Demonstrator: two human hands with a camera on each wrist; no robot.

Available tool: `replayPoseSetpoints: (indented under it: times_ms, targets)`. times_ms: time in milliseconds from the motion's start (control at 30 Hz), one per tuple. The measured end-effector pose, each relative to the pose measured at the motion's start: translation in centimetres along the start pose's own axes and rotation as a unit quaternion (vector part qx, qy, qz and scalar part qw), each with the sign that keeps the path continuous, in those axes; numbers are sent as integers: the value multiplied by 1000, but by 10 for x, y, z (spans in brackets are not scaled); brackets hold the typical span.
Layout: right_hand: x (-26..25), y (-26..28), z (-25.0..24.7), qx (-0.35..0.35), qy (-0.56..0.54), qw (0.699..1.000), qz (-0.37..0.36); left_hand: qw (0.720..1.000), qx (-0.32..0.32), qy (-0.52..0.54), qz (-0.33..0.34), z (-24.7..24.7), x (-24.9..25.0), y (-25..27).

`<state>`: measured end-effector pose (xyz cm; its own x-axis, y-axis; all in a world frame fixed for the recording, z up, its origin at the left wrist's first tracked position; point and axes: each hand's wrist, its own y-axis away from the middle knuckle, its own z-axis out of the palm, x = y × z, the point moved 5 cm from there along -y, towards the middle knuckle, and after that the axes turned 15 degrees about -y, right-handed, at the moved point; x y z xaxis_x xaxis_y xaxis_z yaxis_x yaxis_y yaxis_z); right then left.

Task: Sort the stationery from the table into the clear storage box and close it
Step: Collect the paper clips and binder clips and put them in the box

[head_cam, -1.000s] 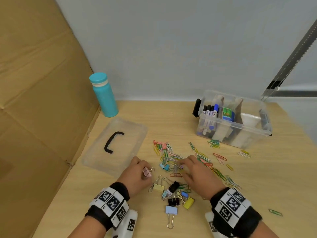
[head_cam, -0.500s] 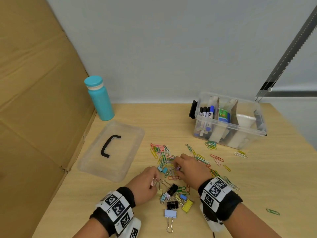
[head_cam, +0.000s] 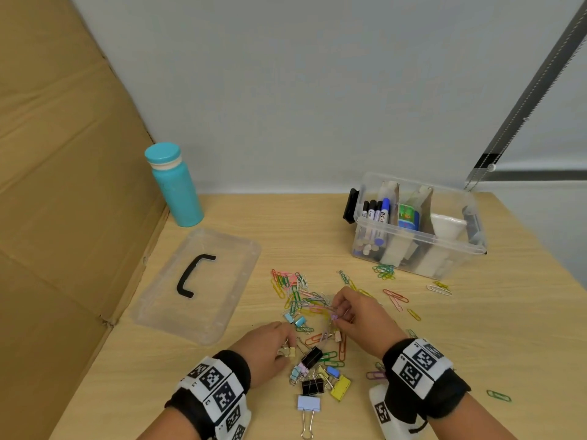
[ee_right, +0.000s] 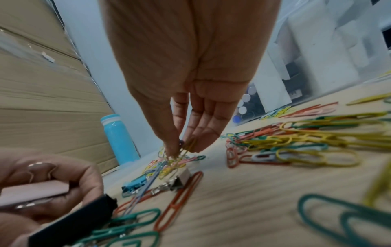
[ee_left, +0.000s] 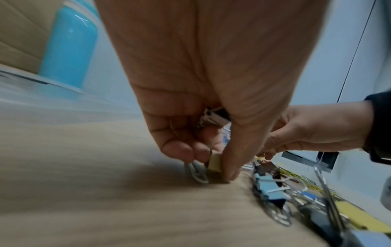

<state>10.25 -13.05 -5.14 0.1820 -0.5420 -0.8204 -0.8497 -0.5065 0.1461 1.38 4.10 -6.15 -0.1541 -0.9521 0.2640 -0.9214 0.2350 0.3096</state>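
Loose coloured paper clips (head_cam: pixel 298 290) and a heap of binder clips (head_cam: pixel 317 376) lie on the wooden table. My left hand (head_cam: pixel 273 347) pinches a cream binder clip (ee_left: pixel 214 163) against the table at the heap's left edge; more clips sit tucked in its palm, among them a pink one (ee_right: pixel 31 192). Just beyond the heap, my right hand (head_cam: pixel 349 315) pinches a small tangle of paper clips (ee_right: pixel 184 147) between thumb and fingertips. The clear storage box (head_cam: pixel 419 246) stands open at the back right, with markers and other items inside.
The box's clear lid (head_cam: pixel 203 287) with a black handle lies flat to the left of the clips. A turquoise bottle (head_cam: pixel 174 185) stands behind it. A cardboard wall (head_cam: pixel 63 185) runs along the table's left side. Stray paper clips (head_cam: pixel 395 298) lie in front of the box.
My left hand, holding a pink clip, slid right to the binder clip heap and took hold of the cream clip. My right hand stayed over the paper clips and closed on a few.
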Motion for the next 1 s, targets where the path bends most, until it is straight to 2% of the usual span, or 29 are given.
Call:
replayPoseSetpoints:
  times_ms: [100, 200, 300, 467, 667, 800, 933, 1000]
  targets:
    - [-4, 4, -2, 6, 8, 999, -31, 999, 23, 32, -5, -4, -1, -2]
    - [-5, 7, 1, -3, 69, 996, -60, 995, 56, 74, -19, -11, -5, -3]
    - [-2, 7, 2, -12, 72, 996, -49, 992, 77, 93, -33, -15, -9, -2]
    - [-2, 9, -4, 29, 43, 997, -52, 985, 122, 112, -48, -22, -13, 2]
    - [-3, 14, -10, 46, 39, 997, -55, 978, 139, 145, -56, -24, -16, 2]
    - [-6, 17, -21, 83, -32, 995, -41, 972, 142, 179, -59, -26, -15, 0]
    - [-11, 19, -36, 143, -96, 983, -64, 959, 140, 237, -66, -25, -18, -3]
    - [-7, 19, -36, 142, -146, 978, -39, 954, 137, 259, -71, -24, -20, -3]
